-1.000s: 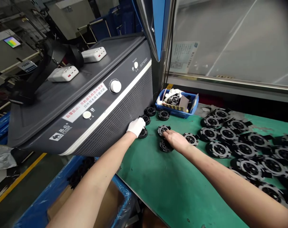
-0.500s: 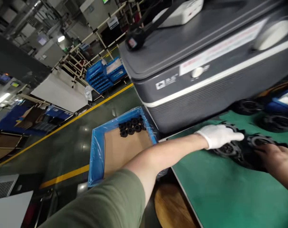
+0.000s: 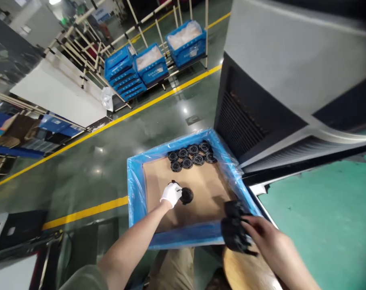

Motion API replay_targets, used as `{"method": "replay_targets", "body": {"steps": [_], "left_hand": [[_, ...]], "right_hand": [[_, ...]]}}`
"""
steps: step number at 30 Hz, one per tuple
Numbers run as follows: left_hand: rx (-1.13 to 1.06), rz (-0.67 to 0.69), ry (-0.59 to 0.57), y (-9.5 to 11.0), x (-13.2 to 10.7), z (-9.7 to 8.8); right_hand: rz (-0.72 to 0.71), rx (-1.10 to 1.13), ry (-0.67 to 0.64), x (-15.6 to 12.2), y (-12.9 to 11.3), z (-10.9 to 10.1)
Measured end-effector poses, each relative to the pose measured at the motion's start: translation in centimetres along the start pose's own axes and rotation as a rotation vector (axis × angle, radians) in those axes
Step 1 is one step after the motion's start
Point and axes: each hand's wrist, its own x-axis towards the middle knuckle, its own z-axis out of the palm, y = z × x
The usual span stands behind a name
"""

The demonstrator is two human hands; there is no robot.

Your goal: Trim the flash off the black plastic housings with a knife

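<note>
My left hand [image 3: 171, 194], in a white glove, is inside the blue crate. Its fingers are closed on a pair of black round wheel-like parts [image 3: 187, 195], low over the brown cardboard [image 3: 159, 169]. My bare right hand [image 3: 269, 237] pinches another pair of black wheel-like parts [image 3: 235, 227], held up at the crate's near right corner and blurred by motion. Two rows of similar black parts [image 3: 187, 162] lie along the far side of the crate. Clear plastic film lines the blue crate [image 3: 136, 193].
A green work surface [image 3: 325, 201] is on the right, with a large grey case [image 3: 279, 60] behind it. Below my right hand is a round wooden stool top [image 3: 240, 270]. Blue bins [image 3: 152, 64] stand on a pipe rack beyond the yellow floor line [image 3: 177, 89].
Both hands have moved left from the green surface with black wheel-like parts. The left hand is now down in the crate, the right hand at its corner. The view has turned toward the crate.
</note>
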Motion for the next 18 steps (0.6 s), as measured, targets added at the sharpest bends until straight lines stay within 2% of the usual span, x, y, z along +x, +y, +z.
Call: {"method": "replay_targets", "body": {"steps": [2, 4, 6, 9, 12, 14, 16, 18], "left_hand": [[-0.046, -0.087, 0.007, -1.6, 2.4, 0.8], [-0.093, -0.154, 0.020, -2.1, 4.6, 2.0], [-0.143, -0.213, 0.042, -2.2, 6.6, 3.1], [-0.223, -0.281, 0.083, -1.9, 9.2, 4.4], [-0.303, -0.312, 0.139, -1.6, 10.9, 5.2], [-0.363, -0.306, 0.179, -1.1, 11.3, 5.6], [-0.434, -0.281, 0.217, -0.1, 11.1, 5.9], [-0.517, -0.243, 0.254, 1.0, 10.5, 6.0]], "right_hand": [[0.004, -0.023, -0.107, 4.7, -3.9, 6.2], [0.049, -0.072, -0.139, 10.3, -6.5, 10.5], [0.099, -0.131, -0.130, 15.4, -7.8, 12.8], [0.176, -0.212, -0.092, 20.4, -8.4, 14.2], [0.219, -0.250, -0.049, 22.6, -9.1, 15.2], [0.209, -0.250, -0.021, 22.6, -10.1, 15.8], [0.161, -0.244, 0.009, 21.2, -11.3, 16.0], [0.080, -0.242, 0.036, 18.4, -12.0, 15.5]]}}
